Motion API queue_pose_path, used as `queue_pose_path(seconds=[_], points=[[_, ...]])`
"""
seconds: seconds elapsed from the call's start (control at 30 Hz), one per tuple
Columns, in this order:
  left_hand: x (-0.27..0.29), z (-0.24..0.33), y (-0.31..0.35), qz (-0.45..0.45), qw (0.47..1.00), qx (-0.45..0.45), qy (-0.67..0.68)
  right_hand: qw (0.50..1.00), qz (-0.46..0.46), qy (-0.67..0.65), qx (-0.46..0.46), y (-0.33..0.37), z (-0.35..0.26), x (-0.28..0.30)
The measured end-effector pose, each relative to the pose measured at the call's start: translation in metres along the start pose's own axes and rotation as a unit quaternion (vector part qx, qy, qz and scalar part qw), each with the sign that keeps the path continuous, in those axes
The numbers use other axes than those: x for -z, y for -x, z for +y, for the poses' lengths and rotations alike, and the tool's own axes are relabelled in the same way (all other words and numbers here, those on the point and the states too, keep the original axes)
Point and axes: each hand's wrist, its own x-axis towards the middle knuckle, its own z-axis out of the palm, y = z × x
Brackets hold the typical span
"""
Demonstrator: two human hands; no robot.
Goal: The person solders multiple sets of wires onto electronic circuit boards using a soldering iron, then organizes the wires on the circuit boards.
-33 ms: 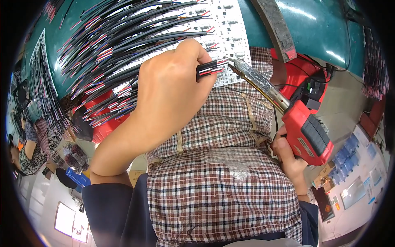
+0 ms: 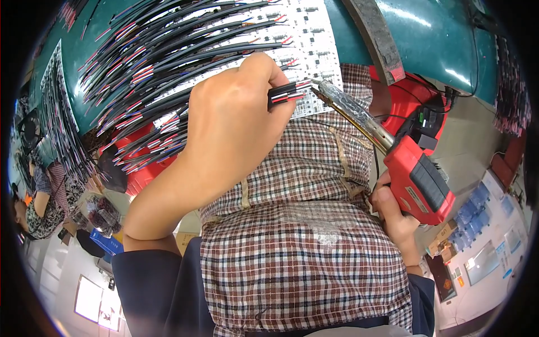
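My left hand is closed on a few short black cables, whose red, white and black wire ends stick out to the right past my fingertips. These ends lie over the near edge of a white circuit board panel. Lower right, my right hand is wrapped round the handle of a red soldering gun. The gun's long metal barrel slants up and left, its tip at the wire ends; whether it touches them I cannot tell. Many black cables with coloured ends lie across the panel's left side.
A dark bar lies on the green table, right of the panel. Beyond the barrel is a red stool-like object with cords and a black box. Another cable-laden panel and a person are at left.
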Motion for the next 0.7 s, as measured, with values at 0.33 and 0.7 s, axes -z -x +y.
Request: queue_pose_path(seconds=[0.33, 0.7], points=[[0.000, -0.001, 0.002, 0.004, 1.000, -0.012, -0.018, 0.999, 0.021, -0.019, -0.023, 0.001, -0.001, -0.005], [0.003, -0.003, 0.001, -0.009, 1.000, 0.011, -0.014, 0.995, 0.012, -0.060, -0.078, 0.003, -0.013, -0.006]])
